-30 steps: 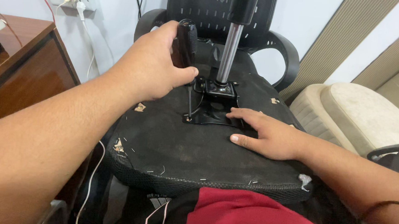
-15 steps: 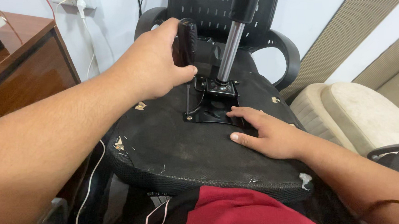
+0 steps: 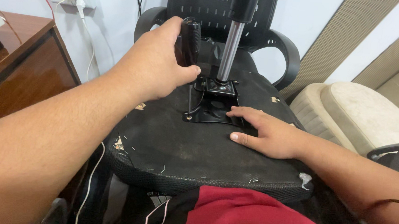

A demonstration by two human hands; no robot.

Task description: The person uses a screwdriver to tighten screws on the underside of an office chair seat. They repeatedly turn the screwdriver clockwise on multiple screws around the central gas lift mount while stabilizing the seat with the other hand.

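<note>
Left hand [image 3: 159,62] fisted, raised; right hand [image 3: 264,133] flat, palm down.

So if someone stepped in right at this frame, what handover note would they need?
Left hand: closed around a black tool handle, held upright over the left side of the metal plate.
Right hand: flat on the upturned seat, fingers touching the plate's right edge, holding nothing.
The plate sits on the seat's underside with the gas column standing up from it.
Done: one screw shows in the plate's front left corner.
Left: the other fasteners are hidden; check them.
</note>
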